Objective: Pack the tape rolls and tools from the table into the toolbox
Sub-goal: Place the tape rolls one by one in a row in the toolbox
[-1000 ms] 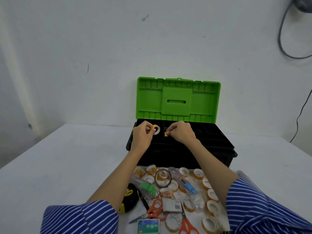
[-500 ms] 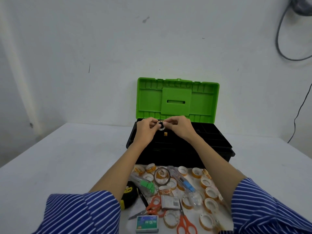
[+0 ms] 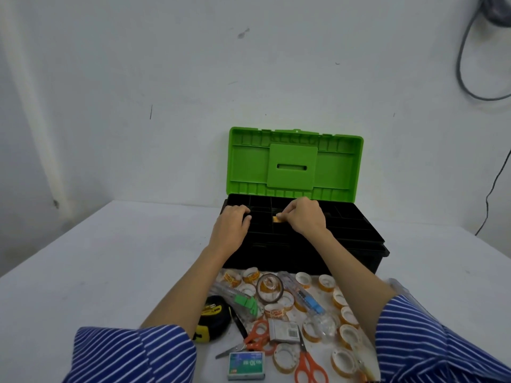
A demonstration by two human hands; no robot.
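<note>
The black toolbox [image 3: 356, 244] stands open at the back of the table, its green lid [image 3: 293, 164] upright. Both hands are over its divided top tray. My left hand [image 3: 231, 225] reaches into a left compartment with its fingers curled downward; whatever is under them is hidden. My right hand [image 3: 305, 218] pinches a small orange tape roll [image 3: 277, 219] low in a middle compartment. Several small tape rolls [image 3: 349, 316] lie on the table in front of the box, along with two orange scissors [image 3: 309, 363] and a black-and-yellow tape measure [image 3: 213, 313].
Also in the pile are a larger clear tape roll [image 3: 269, 288], a staples box [image 3: 246, 364], a grey stapler [image 3: 284, 328] and plastic-wrapped cutters [image 3: 243, 299]. A white wall rises just behind the toolbox. Cables hang at the right [image 3: 492, 189].
Both hands, which held a small roll together above the box, have come down into the tray. The left hand moved left into a compartment; the right hand dropped to the orange roll.
</note>
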